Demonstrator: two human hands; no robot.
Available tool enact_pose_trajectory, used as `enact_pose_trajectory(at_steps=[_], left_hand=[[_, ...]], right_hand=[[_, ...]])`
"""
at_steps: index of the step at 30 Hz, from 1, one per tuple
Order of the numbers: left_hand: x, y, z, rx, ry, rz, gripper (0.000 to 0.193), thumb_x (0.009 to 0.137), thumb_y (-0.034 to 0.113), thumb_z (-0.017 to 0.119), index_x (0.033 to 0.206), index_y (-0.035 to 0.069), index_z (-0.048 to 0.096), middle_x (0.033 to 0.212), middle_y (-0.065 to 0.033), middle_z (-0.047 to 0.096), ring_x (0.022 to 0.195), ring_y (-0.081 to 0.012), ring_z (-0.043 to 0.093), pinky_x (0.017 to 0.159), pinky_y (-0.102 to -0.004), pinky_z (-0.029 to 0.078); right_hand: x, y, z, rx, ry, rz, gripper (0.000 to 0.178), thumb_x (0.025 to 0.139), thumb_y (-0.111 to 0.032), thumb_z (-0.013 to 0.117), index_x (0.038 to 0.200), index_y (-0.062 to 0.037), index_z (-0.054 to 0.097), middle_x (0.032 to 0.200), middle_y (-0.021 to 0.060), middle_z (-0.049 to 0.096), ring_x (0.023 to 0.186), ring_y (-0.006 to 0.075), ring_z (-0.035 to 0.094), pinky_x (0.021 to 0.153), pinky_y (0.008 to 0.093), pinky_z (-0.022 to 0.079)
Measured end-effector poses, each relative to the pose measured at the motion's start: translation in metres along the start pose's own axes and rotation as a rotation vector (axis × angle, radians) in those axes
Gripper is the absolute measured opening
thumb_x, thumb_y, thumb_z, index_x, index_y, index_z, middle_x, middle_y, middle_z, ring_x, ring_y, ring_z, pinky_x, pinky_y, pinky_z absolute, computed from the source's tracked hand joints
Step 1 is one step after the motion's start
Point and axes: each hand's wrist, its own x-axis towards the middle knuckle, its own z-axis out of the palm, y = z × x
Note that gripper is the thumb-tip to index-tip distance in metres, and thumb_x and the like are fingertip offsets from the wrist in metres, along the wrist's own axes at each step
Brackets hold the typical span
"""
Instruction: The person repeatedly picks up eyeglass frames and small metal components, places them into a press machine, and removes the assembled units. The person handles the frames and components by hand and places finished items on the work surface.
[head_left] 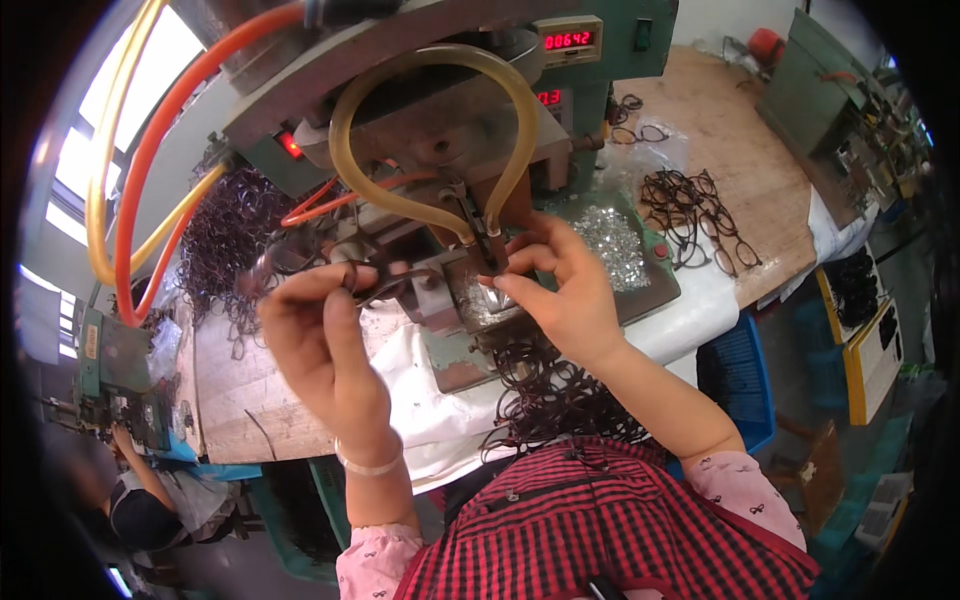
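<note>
My left hand (330, 350) is raised on the left of the machine's work area, thumb and fingers closed on a dark eyeglass frame (378, 286), partly smeared by motion. My right hand (568, 290) is at the machine's head, fingertips pinched together just beside the dark metal tooling (484, 238). Whatever lies between those fingertips is too small to make out. Below them sits a metal work block (468, 295). Two ends of a yellowish hose loop (345, 130) run down to the tooling.
Small shiny metal pieces (612, 250) fill a tray on the right, with several eyeglass frames (690, 205) beyond it. A large heap of frames (225, 230) lies at left; more frames (560, 405) lie before my apron. A blue crate (752, 385) stands low right. Another person (150, 500) sits at far left.
</note>
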Motion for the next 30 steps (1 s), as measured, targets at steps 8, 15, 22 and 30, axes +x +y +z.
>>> enact_pose_trajectory(at_steps=[8, 15, 22, 30], left_hand=[[0.008, 0.007, 0.006, -0.056, 0.070, -0.097, 0.005, 0.096, 0.005, 0.049, 0.100, 0.002, 0.052, 0.090, -0.0094, 0.060, 0.084, -0.0160, 0.057, 0.082, -0.0318, 0.049], [-0.040, -0.004, 0.003, 0.168, -0.563, 0.381, 0.022, 0.076, -0.006, 0.068, 0.094, 0.003, 0.060, 0.102, -0.0145, 0.070, 0.078, -0.0228, 0.067, 0.065, -0.0317, 0.054], [-0.043, -0.021, 0.036, 0.404, -0.622, 0.771, 0.023, 0.070, 0.004, 0.075, 0.086, 0.007, 0.060, 0.099, -0.0070, 0.070, 0.081, -0.0216, 0.068, 0.068, -0.0324, 0.058], [-0.051, -0.025, 0.029, 0.370, -0.643, 0.694, 0.019, 0.073, 0.005, 0.071, 0.089, 0.006, 0.060, 0.105, -0.0097, 0.069, 0.089, -0.0251, 0.069, 0.080, -0.0371, 0.059]], right_hand=[[-0.001, -0.018, 0.001, 0.329, -0.035, 0.280, 0.061, 0.082, 0.007, 0.061, 0.138, 0.0030, 0.039, 0.118, 0.0110, 0.058, 0.107, 0.0174, 0.059, 0.094, 0.0292, 0.046], [-0.006, 0.023, -0.082, -1.282, 0.234, -0.242, 0.025, 0.076, -0.009, 0.068, 0.100, -0.0035, 0.069, 0.126, 0.0170, 0.057, 0.124, 0.0359, 0.049, 0.100, 0.0429, 0.042], [0.007, 0.057, -0.116, -1.082, 0.295, -0.349, 0.013, 0.074, -0.011, 0.070, 0.085, -0.0055, 0.066, 0.110, 0.0140, 0.064, 0.111, 0.0350, 0.055, 0.086, 0.0440, 0.047], [0.010, 0.075, -0.095, -1.364, -0.096, -0.399, 0.024, 0.070, -0.009, 0.066, 0.093, -0.0092, 0.062, 0.124, 0.0102, 0.056, 0.117, 0.0329, 0.051, 0.078, 0.0468, 0.047]])
